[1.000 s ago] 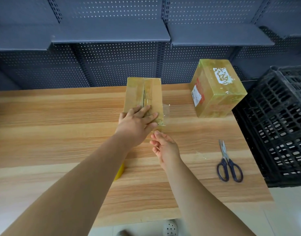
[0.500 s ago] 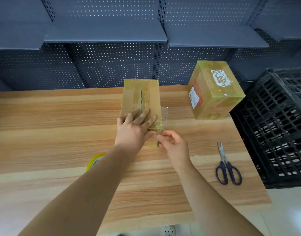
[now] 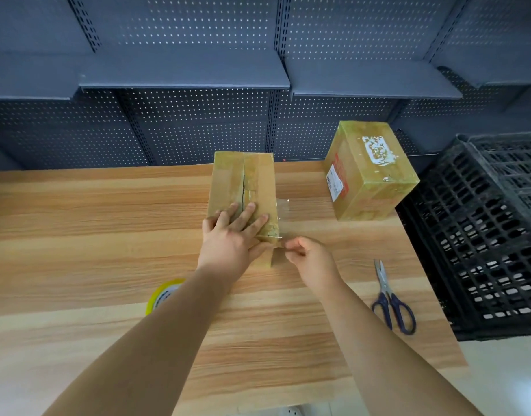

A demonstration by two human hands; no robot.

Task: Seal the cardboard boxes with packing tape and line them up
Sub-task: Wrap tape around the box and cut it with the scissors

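A person's left grip [image 3: 231, 235] lies flat, fingers straight, pressing on the near end of a cardboard box [image 3: 243, 181] at the centre of the wooden counter [image 3: 78, 235], while the right grip [image 3: 306, 255] pinches a strip of clear tape [image 3: 278, 246] at the box's near right corner. A second ago that right grip hung loose and clear of the box; it has since moved in and closed its fingertips on the tape, with the left staying planted throughout. The top seam looks still parted along its far stretch, so the sealing of this box appears only partly done, with the strip's end apparently about to be drawn down and smoothed. A second box [image 3: 369, 172], glossy with tape, stands at the upper right, not yet in line with the first. The yellow tape roll [image 3: 163, 294] shows beside the left forearm, and scissors [image 3: 390, 298] lie at the lower right near a black crate [image 3: 483, 235].
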